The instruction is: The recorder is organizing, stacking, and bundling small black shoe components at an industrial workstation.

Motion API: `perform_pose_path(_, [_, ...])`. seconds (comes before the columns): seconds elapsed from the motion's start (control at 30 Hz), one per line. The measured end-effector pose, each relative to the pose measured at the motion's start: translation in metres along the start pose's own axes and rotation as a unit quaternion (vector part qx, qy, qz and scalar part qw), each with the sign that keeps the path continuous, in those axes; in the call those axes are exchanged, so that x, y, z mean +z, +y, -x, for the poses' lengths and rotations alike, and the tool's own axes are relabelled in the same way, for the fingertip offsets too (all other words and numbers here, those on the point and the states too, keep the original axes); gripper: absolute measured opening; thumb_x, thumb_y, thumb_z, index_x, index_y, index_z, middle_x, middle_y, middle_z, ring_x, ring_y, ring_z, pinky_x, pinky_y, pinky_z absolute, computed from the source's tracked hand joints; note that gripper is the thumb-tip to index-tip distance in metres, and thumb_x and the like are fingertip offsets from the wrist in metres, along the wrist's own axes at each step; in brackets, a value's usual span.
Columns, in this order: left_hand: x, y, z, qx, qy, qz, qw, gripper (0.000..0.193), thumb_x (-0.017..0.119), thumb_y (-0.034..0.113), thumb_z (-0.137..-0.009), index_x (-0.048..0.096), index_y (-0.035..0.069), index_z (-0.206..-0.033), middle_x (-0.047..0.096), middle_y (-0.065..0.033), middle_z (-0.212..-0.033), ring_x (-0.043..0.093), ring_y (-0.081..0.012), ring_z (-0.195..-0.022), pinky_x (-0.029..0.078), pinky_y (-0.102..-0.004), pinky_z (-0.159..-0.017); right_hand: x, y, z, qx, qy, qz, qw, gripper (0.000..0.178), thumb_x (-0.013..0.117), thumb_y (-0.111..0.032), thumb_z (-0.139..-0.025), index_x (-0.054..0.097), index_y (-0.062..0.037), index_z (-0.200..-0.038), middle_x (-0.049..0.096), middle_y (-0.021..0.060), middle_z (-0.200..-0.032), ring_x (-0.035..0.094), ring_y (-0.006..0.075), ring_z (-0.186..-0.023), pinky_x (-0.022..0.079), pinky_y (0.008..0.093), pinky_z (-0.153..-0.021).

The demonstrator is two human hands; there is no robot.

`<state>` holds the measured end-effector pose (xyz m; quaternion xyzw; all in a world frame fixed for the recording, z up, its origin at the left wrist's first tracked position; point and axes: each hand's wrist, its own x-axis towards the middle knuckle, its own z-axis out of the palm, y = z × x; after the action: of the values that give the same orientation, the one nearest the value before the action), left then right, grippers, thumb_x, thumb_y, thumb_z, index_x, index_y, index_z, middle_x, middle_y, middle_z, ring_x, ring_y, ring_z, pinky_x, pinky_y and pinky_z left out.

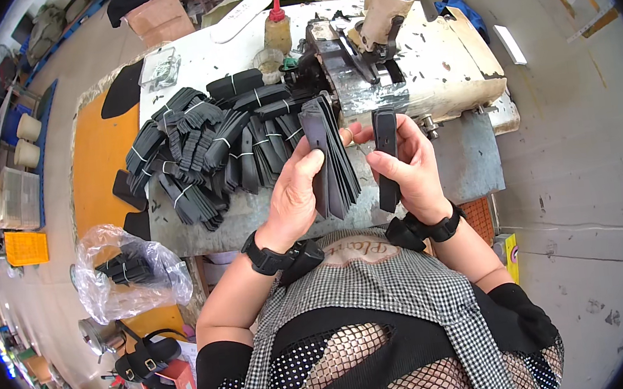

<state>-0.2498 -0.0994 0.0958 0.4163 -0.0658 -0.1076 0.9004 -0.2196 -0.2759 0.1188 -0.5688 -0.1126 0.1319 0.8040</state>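
Left hand grip pinches fanned black strap stack; right hand grip pinches one strap; loosening risks the stack spilling onto the counter

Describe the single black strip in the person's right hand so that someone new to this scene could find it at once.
Start at the worn cream machine on the workbench and drop to the two hands below it. The right hand holds one long black strip upright. Unlike the fanned stack in the left hand or the banded bundles further left, it is alone.
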Motion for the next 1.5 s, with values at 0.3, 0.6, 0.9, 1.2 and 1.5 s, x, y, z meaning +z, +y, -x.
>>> perform_pose_path(0.3, [0.0,-0.002,0.002,0.038,-0.03,-0.074,0.996,0.051,0.037,0.029,-0.098,0.031,-0.004,-0.137,0.039,-0.0184,-0.142,0.038,-0.0225,-0.132,0.027,-0.0331,-0.11,-0.005,-0.008,0.005,0.047,-0.03,0.001,0.998,0.037,0.07,-0.01,-0.079,0.052,-0.0024,-0.11,0.06,0.009,-0.112,0.057,0.0084,-0.091,0.046,0.0199,-0.072])
perform_pose_path(0.6, [-0.002,-0.011,0.003,-0.012,-0.031,-0.29,0.957,0.048,0.045,0.028,-0.096,0.035,-0.002,-0.132,0.049,-0.0154,-0.125,0.036,-0.028,-0.132,0.026,-0.0397,-0.109,-0.012,0.0,0.013,0.064,-0.051,-0.056,0.995,0.037,0.068,-0.01,-0.079,0.051,-0.0014,-0.111,0.057,0.0049,-0.088,0.053,0.0077,-0.063,0.043,0.02,-0.053])
perform_pose_path(0.9, [0.011,-0.013,-0.002,0.179,-0.025,-0.679,0.712,0.046,0.058,0.025,-0.084,0.047,-0.004,-0.118,0.059,-0.0214,-0.11,0.049,-0.0402,-0.119,0.002,-0.0635,-0.108,-0.025,0.003,0.014,0.031,0.019,-0.062,0.997,0.031,0.066,-0.012,-0.077,0.051,-0.0026,-0.103,0.056,0.0052,-0.086,0.054,0.011,-0.064,0.046,0.025,-0.055])
perform_pose_path(1.2, [0.006,-0.016,0.003,0.189,-0.071,-0.648,0.734,0.047,0.06,0.025,-0.084,0.049,-0.003,-0.119,0.063,-0.0157,-0.105,0.059,-0.0303,-0.103,0.002,-0.0611,-0.11,-0.042,0.001,0.009,0.042,-0.011,-0.247,0.968,0.029,0.06,-0.015,-0.079,0.053,-0.0028,-0.103,0.056,0.0071,-0.081,0.051,0.0186,-0.083,0.04,0.031,-0.083])
perform_pose_path(1.5, [-0.009,-0.019,0.009,0.089,-0.093,-0.543,0.83,0.05,0.056,0.028,-0.087,0.048,-0.003,-0.125,0.066,-0.0103,-0.094,0.062,-0.0223,-0.098,0.007,-0.0525,-0.113,-0.049,0.008,0.019,0.15,-0.001,-0.201,0.968,0.026,0.057,-0.018,-0.084,0.054,-0.0009,-0.104,0.054,0.0046,-0.073,0.051,0.017,-0.075,0.043,0.0295,-0.076])
